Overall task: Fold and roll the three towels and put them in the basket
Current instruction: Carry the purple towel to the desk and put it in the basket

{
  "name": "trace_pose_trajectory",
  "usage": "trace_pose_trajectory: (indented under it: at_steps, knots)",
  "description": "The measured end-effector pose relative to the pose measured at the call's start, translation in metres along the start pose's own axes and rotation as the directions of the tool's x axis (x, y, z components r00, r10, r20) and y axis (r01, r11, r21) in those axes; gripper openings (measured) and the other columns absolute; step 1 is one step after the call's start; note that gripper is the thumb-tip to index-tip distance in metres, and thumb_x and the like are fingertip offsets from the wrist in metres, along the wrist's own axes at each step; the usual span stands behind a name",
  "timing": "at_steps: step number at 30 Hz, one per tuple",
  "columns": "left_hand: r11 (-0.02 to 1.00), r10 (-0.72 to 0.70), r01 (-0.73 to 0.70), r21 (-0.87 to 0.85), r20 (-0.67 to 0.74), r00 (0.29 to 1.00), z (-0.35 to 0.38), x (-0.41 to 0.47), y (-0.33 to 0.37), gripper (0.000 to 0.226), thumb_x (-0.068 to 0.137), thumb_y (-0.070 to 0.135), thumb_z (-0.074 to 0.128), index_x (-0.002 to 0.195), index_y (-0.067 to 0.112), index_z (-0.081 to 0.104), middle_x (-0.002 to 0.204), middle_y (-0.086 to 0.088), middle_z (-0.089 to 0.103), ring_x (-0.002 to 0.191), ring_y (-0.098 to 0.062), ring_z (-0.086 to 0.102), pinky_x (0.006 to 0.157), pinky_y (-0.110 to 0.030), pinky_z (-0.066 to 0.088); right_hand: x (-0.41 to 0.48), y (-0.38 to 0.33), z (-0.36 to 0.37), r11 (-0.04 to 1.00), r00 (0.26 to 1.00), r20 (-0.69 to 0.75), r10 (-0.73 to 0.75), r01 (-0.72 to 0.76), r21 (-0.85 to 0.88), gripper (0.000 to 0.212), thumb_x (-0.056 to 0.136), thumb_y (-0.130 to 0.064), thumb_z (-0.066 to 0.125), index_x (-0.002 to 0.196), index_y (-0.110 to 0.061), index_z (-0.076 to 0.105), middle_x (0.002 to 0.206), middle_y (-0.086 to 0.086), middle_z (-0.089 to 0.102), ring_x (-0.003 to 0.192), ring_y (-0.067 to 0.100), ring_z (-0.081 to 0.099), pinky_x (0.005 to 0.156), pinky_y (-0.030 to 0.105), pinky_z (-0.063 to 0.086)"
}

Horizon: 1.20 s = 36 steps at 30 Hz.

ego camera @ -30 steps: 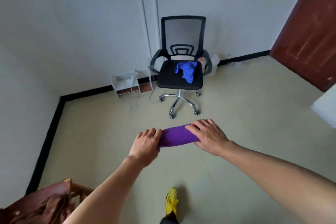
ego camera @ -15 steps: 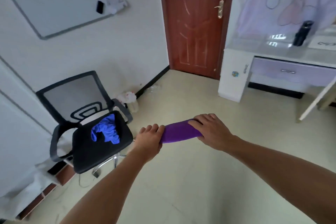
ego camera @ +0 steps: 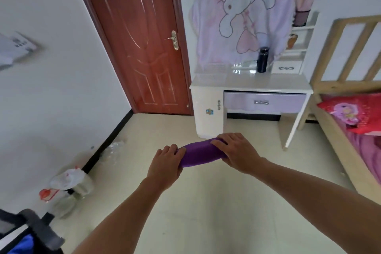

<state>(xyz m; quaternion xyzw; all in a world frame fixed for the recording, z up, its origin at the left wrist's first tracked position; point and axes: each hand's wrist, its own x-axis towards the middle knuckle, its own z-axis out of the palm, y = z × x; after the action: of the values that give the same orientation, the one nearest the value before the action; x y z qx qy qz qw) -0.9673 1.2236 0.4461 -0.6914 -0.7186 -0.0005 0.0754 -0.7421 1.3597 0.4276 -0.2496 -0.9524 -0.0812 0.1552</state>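
Observation:
A rolled purple towel (ego camera: 201, 153) is held in the air in front of me, lying roughly level. My left hand (ego camera: 166, 164) grips its left end and my right hand (ego camera: 237, 151) grips its right end, fingers curled over the top. A white wire basket (ego camera: 210, 73) stands on the left part of the white desk (ego camera: 288, 84) ahead. A blue towel (ego camera: 20, 246) lies on the black office chair (ego camera: 39, 231), just visible at the bottom left corner.
A closed red-brown door (ego camera: 142, 47) is ahead on the left. A dark bottle (ego camera: 262, 60) stands on the desk. A wooden bed (ego camera: 350, 126) with a red pillow fills the right side. Plastic bags and bottles (ego camera: 68, 183) lie by the left wall.
My view has swung right, from the chair in the corner to the door, desk and bed. Both hands have kept hold of the rolled purple towel throughout.

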Motion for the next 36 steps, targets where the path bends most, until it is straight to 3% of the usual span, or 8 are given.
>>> trace_pose_trajectory:
  at_steps: [9, 20, 27, 36]
  knots:
    - [0.998, 0.069, -0.069, 0.000, -0.019, 0.997, 0.016, 0.190, -0.037, 0.047, 0.092, 0.029, 0.050, 0.137, 0.021, 0.039, 0.124, 0.000, 0.056, 0.108, -0.020, 0.052, 0.092, -0.032, 0.042, 0.116, 0.137, 0.036, 0.999, 0.999, -0.020, 0.025, -0.025, -0.029, 0.053, 0.071, -0.026, 0.079, 0.120, -0.016, 0.060, 0.111, 0.011, 0.065, 0.098, 0.030, 0.063, 0.084, 0.043, 0.053]
    - [0.974, 0.226, -0.224, 0.033, -0.098, 0.969, 0.032, 0.456, -0.118, 0.045, 0.090, 0.029, 0.052, 0.133, 0.018, 0.043, 0.116, -0.002, 0.059, 0.103, -0.023, 0.055, 0.089, -0.033, 0.041, 0.290, 0.292, 0.081, 0.969, 0.977, -0.063, 0.202, -0.209, -0.131, 0.049, 0.073, -0.024, 0.074, 0.120, -0.017, 0.061, 0.112, 0.008, 0.064, 0.099, 0.029, 0.062, 0.084, 0.043, 0.050]
    - [0.943, 0.331, -0.332, -0.008, -0.061, 0.942, 0.051, 0.589, -0.145, 0.044, 0.092, 0.032, 0.051, 0.133, 0.019, 0.042, 0.118, -0.001, 0.059, 0.102, -0.021, 0.055, 0.090, -0.033, 0.044, 0.357, 0.372, 0.119, 0.951, 0.957, -0.054, 0.283, -0.288, -0.111, 0.048, 0.073, -0.023, 0.076, 0.118, -0.017, 0.063, 0.109, 0.007, 0.066, 0.096, 0.028, 0.064, 0.083, 0.040, 0.052]
    - [0.954, 0.276, -0.281, -0.101, -0.068, 0.959, 0.103, 0.744, -0.174, 0.041, 0.092, 0.033, 0.051, 0.130, 0.019, 0.043, 0.116, 0.001, 0.058, 0.100, -0.017, 0.055, 0.088, -0.030, 0.045, 0.467, 0.501, 0.189, 0.970, 0.975, -0.009, 0.224, -0.224, -0.095, 0.049, 0.074, -0.026, 0.077, 0.120, -0.020, 0.062, 0.112, 0.005, 0.066, 0.099, 0.025, 0.064, 0.085, 0.039, 0.053]
